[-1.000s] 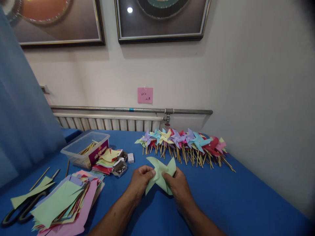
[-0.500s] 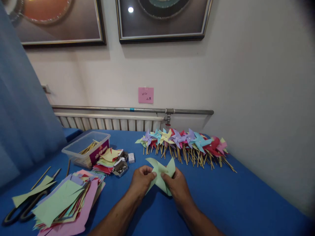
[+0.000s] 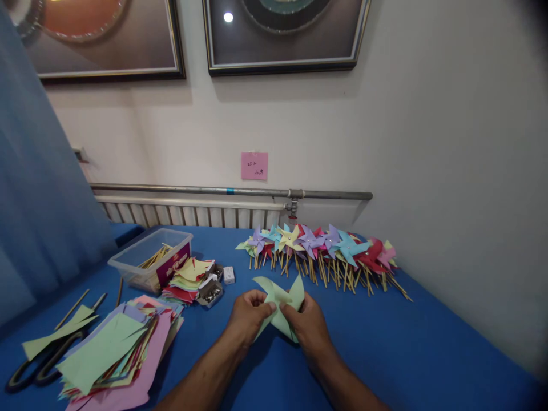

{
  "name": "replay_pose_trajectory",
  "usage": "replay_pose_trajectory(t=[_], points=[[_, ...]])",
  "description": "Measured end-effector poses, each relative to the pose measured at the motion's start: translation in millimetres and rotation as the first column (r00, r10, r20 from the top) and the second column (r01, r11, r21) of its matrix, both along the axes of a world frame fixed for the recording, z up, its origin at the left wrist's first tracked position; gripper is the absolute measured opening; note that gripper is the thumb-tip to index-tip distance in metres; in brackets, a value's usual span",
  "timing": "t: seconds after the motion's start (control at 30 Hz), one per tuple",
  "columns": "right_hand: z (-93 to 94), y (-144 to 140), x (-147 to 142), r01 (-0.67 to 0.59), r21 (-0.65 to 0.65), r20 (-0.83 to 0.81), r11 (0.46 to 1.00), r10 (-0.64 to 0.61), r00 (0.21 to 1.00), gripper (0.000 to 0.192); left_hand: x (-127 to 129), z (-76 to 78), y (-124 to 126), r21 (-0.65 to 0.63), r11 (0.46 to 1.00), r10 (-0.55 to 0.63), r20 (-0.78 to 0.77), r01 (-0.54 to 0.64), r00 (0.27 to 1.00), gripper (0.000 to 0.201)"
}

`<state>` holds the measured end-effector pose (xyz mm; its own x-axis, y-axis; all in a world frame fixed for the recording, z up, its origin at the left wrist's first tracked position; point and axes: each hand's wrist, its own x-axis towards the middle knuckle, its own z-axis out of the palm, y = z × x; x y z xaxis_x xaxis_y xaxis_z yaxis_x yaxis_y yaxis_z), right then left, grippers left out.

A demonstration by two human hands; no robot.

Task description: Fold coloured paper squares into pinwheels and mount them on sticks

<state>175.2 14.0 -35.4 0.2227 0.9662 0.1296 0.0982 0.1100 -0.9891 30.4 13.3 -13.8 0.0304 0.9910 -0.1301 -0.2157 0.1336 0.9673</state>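
Both hands pinch a light green paper pinwheel (image 3: 280, 302) just above the blue table (image 3: 419, 348). My left hand (image 3: 248, 319) grips its left side at the centre, fingers curled. My right hand (image 3: 310, 325) holds the right side, thumb pressed near the middle. Two green points stick up above the fingers, one hangs down between the hands. The centre of the paper is hidden by my fingertips.
A row of several finished coloured pinwheels on sticks (image 3: 325, 251) lies by the wall. A clear plastic box with sticks (image 3: 149, 260), a small stack of cut papers (image 3: 188, 277), a small tin of pins (image 3: 210, 292), a big pile of coloured sheets (image 3: 115, 351) and scissors (image 3: 34, 365) are left.
The hands have closed a little tighter on the green paper and its lower point has tucked in. Nothing else moved.
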Motion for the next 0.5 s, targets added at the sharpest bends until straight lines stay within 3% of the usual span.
replay_pose_trajectory(t=[0.27,0.5], points=[[7.8,-3.7,-2.7,-0.024,-0.046,-0.031,0.999,0.022,0.999,0.035,0.6,6.9,-5.5,-0.060,0.998,-0.020,0.153,0.029,0.988,0.029],[8.7,-5.1,-3.4,-0.083,-0.052,-0.069,0.995,0.079,0.994,0.034,-0.5,3.3,-3.9,-0.026,1.000,-0.007,0.114,0.010,0.993,0.030]])
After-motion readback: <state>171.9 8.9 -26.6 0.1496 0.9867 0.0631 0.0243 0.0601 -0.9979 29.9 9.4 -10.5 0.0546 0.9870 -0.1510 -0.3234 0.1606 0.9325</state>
